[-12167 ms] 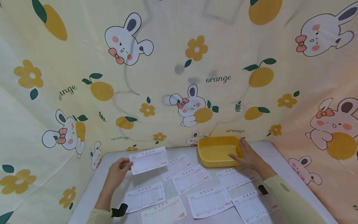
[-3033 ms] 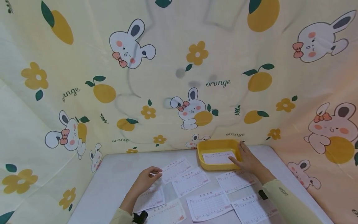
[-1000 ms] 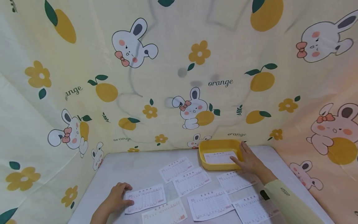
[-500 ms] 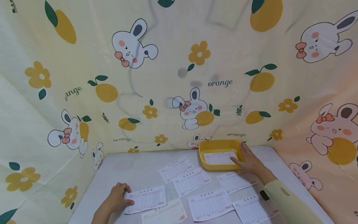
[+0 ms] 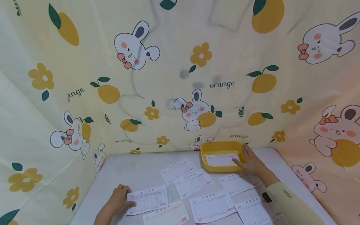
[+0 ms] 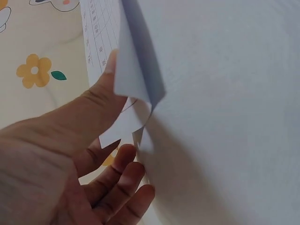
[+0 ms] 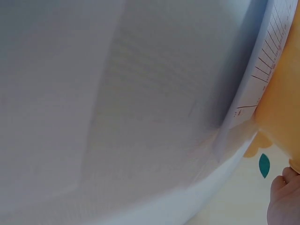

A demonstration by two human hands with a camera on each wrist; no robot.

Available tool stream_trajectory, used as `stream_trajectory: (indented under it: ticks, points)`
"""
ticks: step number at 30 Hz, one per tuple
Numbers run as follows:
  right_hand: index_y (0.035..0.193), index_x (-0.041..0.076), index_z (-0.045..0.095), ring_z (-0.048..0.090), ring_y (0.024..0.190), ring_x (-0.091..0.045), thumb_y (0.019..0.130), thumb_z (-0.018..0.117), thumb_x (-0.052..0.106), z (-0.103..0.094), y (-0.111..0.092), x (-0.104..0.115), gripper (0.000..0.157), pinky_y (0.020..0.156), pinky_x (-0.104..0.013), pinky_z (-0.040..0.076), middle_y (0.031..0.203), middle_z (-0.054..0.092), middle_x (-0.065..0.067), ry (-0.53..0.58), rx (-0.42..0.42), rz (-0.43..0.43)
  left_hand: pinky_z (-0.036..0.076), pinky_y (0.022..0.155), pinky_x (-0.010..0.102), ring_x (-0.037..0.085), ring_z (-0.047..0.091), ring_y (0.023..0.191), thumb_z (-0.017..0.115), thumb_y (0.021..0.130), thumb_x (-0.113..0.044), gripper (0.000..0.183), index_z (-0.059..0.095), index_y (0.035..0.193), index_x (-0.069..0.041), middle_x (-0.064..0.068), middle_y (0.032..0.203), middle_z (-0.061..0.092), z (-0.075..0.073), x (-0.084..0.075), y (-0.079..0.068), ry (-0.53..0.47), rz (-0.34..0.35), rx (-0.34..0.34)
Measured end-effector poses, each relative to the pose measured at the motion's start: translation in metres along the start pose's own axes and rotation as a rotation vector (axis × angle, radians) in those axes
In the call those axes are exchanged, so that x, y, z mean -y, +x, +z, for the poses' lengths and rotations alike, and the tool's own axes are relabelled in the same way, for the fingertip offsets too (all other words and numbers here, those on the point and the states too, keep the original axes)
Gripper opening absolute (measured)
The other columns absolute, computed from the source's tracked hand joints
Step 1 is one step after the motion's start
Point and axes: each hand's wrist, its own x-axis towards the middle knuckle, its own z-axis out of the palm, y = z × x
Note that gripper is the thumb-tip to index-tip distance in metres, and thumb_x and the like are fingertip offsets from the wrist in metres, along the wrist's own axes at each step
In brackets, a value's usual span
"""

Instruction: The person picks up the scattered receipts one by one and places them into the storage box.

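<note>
1. Biggest: the patterned backdrop (image 5: pixel 160 93) (rabbits, oranges, flowers), hanging behind the counter and down both sides.
2. Counter (image 5: pixel 135 170), pale top; you can see both back corners, front edge is out of frame.
3. Your right sleeve (image 5: pixel 289 200), light green, comes in over the counter's R side.
4. Yellow tray (image 5: pixel 222 169), at the counter's back edge, nearer the back-R corner than the back-L.
5. Slips, all printed, approx same size:
 - held slip (image 5: pixel 149 200), toward the counter's L edge; its end bends up, pale underside showing in the L wrist view.
 - cream slip (image 5: pixel 167 215), just beside it, front-ward, cut off by frame.
 - tray slip (image 5: pixel 221 159), lying in the tray.
 - back pair (image 5: pixel 178 171), mid-counter, L of the tray, edges meeting.
 - center slip (image 5: pixel 212 207), R of the cream one.
 - two right slips (image 5: pixel 239 183), toward the R edge, partly covered by your arm.
6. Your right hand (image 5: pixel 253 164) rests on the tray's R end, fingers fairly straight, thumb spread away.
7. Your left hand (image 5: pixel 117 200) pinches the held slip's L end btwn thumb & fingers.
8. Smallest: black band (image 5: pixel 266 197) by your R cuff.
</note>
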Motion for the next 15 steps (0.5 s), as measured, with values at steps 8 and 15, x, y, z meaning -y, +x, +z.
stream_trajectory:
  ticks: [8, 15]
  points:
    - [0.166, -0.011, 0.007, 0.01, 0.158, -0.058, 0.103, 0.057, 0.066, 0.002, 0.0, -0.002, 0.111, 0.123, -0.073, 0.016, 0.175, 0.0, -0.032, 0.003, -0.001, -0.003, 0.051, 0.101, 0.058, 0.035, 0.057, 0.109, 0.095, 0.08, -0.028, 0.045, 0.068, 0.105, -0.003, 0.018, 0.121, 0.059, 0.005, 0.012, 0.003, -0.062, -0.016, 0.016]
    - [0.166, -0.011, 0.006, 0.011, 0.158, -0.058, 0.104, 0.057, 0.064, 0.002, 0.001, -0.003, 0.11, 0.124, -0.072, 0.016, 0.175, 0.0, -0.032, -0.012, 0.0, 0.005, 0.049, 0.105, 0.062, 0.037, 0.061, 0.115, 0.085, 0.093, -0.026, 0.035, 0.069, 0.111, -0.001, 0.017, 0.123, 0.062, -0.001, 0.02, 0.003, -0.113, 0.0, 0.025]
